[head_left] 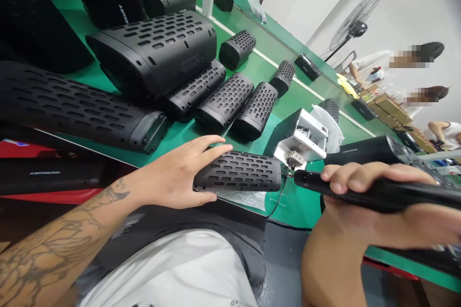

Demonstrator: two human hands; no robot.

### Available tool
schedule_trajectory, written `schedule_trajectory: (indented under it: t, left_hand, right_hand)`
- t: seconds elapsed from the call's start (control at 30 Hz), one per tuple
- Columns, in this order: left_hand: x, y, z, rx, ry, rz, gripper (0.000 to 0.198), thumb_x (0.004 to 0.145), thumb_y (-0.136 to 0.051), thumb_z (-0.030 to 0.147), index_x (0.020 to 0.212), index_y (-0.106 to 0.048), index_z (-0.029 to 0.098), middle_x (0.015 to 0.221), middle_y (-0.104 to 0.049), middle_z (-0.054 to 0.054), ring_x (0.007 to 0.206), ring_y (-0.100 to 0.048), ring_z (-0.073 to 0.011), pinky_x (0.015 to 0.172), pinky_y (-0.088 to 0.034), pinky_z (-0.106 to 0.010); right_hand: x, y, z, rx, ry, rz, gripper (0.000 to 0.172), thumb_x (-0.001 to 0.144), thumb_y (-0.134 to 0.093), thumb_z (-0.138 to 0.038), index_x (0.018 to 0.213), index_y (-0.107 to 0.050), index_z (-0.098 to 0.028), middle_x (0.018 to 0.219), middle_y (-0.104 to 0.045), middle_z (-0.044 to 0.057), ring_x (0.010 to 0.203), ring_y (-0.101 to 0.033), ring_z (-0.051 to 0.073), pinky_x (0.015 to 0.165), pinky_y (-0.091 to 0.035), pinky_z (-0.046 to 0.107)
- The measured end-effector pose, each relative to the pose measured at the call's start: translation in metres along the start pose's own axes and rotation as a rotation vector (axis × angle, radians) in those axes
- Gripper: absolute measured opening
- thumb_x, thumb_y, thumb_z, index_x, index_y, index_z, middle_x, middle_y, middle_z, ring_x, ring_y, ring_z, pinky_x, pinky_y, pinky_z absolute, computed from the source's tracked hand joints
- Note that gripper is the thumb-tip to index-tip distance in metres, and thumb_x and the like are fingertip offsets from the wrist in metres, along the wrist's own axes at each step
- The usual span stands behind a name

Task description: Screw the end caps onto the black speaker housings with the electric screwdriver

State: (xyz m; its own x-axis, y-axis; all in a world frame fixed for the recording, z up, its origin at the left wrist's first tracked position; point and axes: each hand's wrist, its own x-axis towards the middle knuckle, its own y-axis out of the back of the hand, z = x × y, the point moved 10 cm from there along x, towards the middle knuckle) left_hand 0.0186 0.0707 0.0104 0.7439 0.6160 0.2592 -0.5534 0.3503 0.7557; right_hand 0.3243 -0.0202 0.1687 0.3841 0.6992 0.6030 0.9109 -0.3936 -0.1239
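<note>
My left hand [182,172] grips the left end of a small black perforated speaker shell [239,171] lying on its side near the front edge of the green bench [288,105]. My right hand [363,201] is wrapped round a black electric screwdriver [378,192] held level. Its tip points left at the shell's right end, close to a small metal fixture [293,159].
Several more black speaker shells [226,100], small and large, lie in rows behind on the bench. A white-and-black box device [302,136] stands beside the fixture. A fan [355,21] and other people sit at the far right. A dark tray [46,172] lies at left.
</note>
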Motion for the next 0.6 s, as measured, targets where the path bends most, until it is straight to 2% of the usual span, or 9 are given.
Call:
schedule_trajectory:
  t: [0.1,0.13,0.17,0.2,0.3,0.37,0.47,0.6]
  left_hand:
    - [-0.015,-0.010,-0.020,-0.087,0.074,0.017,0.117,0.084,-0.100,0.043,0.180,-0.034,0.031,0.186,-0.042,-0.020,0.162,-0.062,-0.0433,0.134,-0.059,-0.056]
    - [-0.018,-0.014,-0.026,-0.106,0.089,0.023,0.119,0.083,-0.101,0.044,0.180,-0.033,0.031,0.187,-0.040,-0.021,0.162,-0.062,-0.0430,0.133,-0.060,-0.056]
    - [-0.021,-0.019,-0.030,-0.122,0.099,0.029,0.120,0.082,-0.103,0.045,0.179,-0.032,0.031,0.187,-0.039,-0.021,0.162,-0.062,-0.0430,0.132,-0.060,-0.056]
    - [-0.022,-0.022,-0.033,-0.135,0.104,0.037,0.121,0.082,-0.103,0.045,0.179,-0.032,0.032,0.187,-0.038,-0.022,0.162,-0.062,-0.0432,0.131,-0.061,-0.057]
    - [-0.024,-0.030,-0.038,-0.173,0.080,0.084,0.120,0.083,-0.104,0.046,0.179,-0.033,0.032,0.184,-0.041,-0.023,0.160,-0.063,-0.0439,0.128,-0.063,-0.059]
    - [-0.023,-0.031,-0.037,-0.190,0.043,0.128,0.118,0.085,-0.103,0.046,0.178,-0.033,0.031,0.181,-0.044,-0.023,0.161,-0.063,-0.0443,0.127,-0.064,-0.060]
    - [-0.022,-0.030,-0.033,-0.208,-0.014,0.183,0.114,0.086,-0.101,0.045,0.177,-0.034,0.029,0.175,-0.049,-0.022,0.161,-0.062,-0.0437,0.129,-0.062,-0.060]
    - [-0.021,-0.027,-0.029,-0.225,-0.044,0.212,0.109,0.086,-0.098,0.041,0.175,-0.036,0.027,0.169,-0.053,-0.022,0.154,-0.066,-0.0419,0.127,-0.063,-0.058]
  right_hand:
    - [-0.019,-0.048,-0.024,0.026,-0.070,-0.176,0.029,0.099,-0.093,-0.060,0.107,-0.088,-0.032,0.069,-0.070,-0.003,0.052,-0.064,0.022,0.059,-0.065,0.047]
    - [-0.025,-0.063,-0.024,0.042,-0.133,-0.187,0.026,0.107,-0.085,-0.060,0.107,-0.087,-0.034,0.067,-0.067,-0.004,0.051,-0.062,0.021,0.061,-0.065,0.046]
    - [-0.029,-0.078,-0.023,0.072,-0.174,-0.192,0.032,0.114,-0.073,-0.062,0.105,-0.087,-0.034,0.065,-0.066,-0.004,0.049,-0.060,0.019,0.063,-0.065,0.045]
    - [-0.034,-0.098,-0.021,0.103,-0.217,-0.250,0.038,0.117,-0.067,-0.065,0.105,-0.087,-0.034,0.065,-0.066,-0.004,0.050,-0.061,0.019,0.068,-0.068,0.046]
    - [-0.046,-0.148,-0.007,0.196,-0.292,-0.430,0.044,0.112,-0.071,-0.073,0.110,-0.087,-0.032,0.073,-0.071,-0.002,0.056,-0.066,0.018,0.083,-0.073,0.052]
    - [-0.050,-0.165,0.003,0.247,-0.303,-0.478,0.048,0.107,-0.075,-0.076,0.113,-0.086,-0.029,0.077,-0.072,-0.001,0.061,-0.068,0.019,0.084,-0.073,0.052]
    - [-0.055,-0.181,0.012,0.295,-0.281,-0.542,0.052,0.107,-0.075,-0.078,0.117,-0.086,-0.028,0.079,-0.072,0.000,0.063,-0.070,0.020,0.074,-0.071,0.046]
    - [-0.057,-0.191,0.019,0.283,-0.269,-0.579,0.042,0.104,-0.084,-0.071,0.114,-0.085,-0.030,0.077,-0.071,-0.002,0.059,-0.069,0.020,0.066,-0.067,0.042]
